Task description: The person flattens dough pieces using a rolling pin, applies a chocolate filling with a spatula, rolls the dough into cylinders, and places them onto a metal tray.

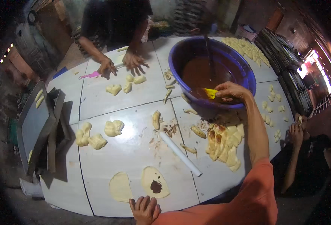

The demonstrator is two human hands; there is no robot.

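My right hand (228, 91) grips a yellow scraper (210, 93) inside the front of a large purple tub (246, 66) of brown filling (197, 73). My left hand (146, 210) rests with fingers apart at the table's front, just below two flattened dough pieces (120, 186); the right one has a dark brown smear (156, 186). A white rolling pin (179, 153) lies diagonally above them, near peeled bananas (156, 120) and crumbs. Yellowish bananas and sliced pieces (225, 146) are piled under my right forearm. Dough lumps (114, 127) sit to the left.
Metal trays (37, 131) lean at the table's left (64, 191). Across it, a co-worker's hands (133, 60) are by a pink-handled tool (89, 75) and dough lumps. Another person (297, 150) is at the right. Small shaped pieces (244, 48) cover the far right corner; stacked dark trays (278, 48) stand beyond.
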